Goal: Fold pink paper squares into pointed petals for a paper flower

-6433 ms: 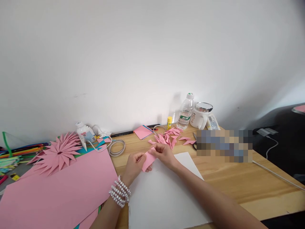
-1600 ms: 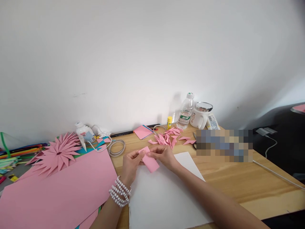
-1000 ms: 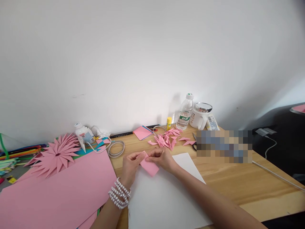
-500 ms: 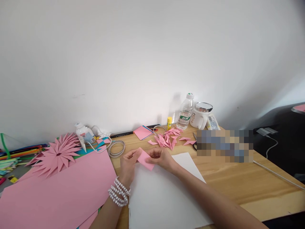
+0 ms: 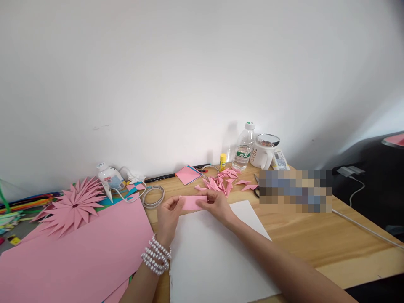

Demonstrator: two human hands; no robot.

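Observation:
A small folded piece of pink paper [image 5: 192,203] is held level between my two hands, above the far edge of a white board [image 5: 217,252]. My left hand [image 5: 168,214] pinches its left end, thumb in front; beaded bracelets circle that wrist. At the other end, my right hand [image 5: 217,207] grips the paper with its thumb on the near face and the fingers behind. Just beyond my right hand lies a heap of folded pink paper pieces [image 5: 217,184]. A stack of square pink paper [image 5: 188,174] lies further back.
Large pink sheets [image 5: 82,256] cover the left side, with a pink paper pinwheel shape [image 5: 75,206] on them. Along the wall stand a white bottle [image 5: 110,176], a glue stick [image 5: 222,162], a water bottle [image 5: 243,147] and a mug [image 5: 264,152]. Scissors [image 5: 256,191] lie partly hidden at right.
The pink paper has turned from a slant to level and now shows as a narrower strip. My right hand has moved slightly up and right. The view has shifted a little.

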